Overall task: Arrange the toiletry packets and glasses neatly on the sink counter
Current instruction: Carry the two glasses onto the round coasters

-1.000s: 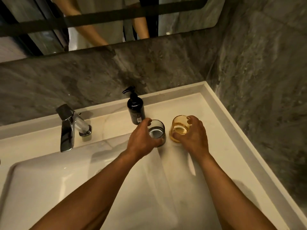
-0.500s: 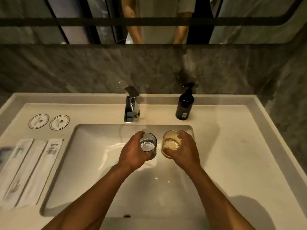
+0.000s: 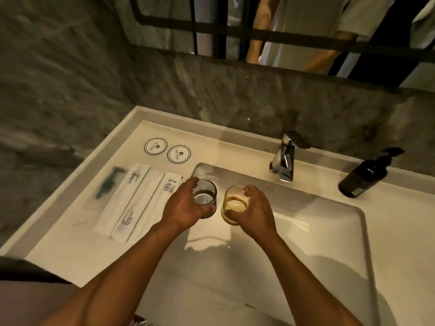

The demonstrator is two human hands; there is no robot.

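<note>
now left hand (image 3: 186, 205) grips grey glass (image 3: 204, 194), right hand (image 3: 253, 208) grips amber glass (image 3: 235, 203), both empty, over basin (image 3: 329, 231).

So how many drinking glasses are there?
2, both held over the basin: a grey glass in the left hand, an amber glass in the right hand. None visible elsewhere.

Both forearms reached forward side by side; the left hand (image 3: 186, 205) and right hand (image 3: 253, 208) each curled closed, palms down.
</note>
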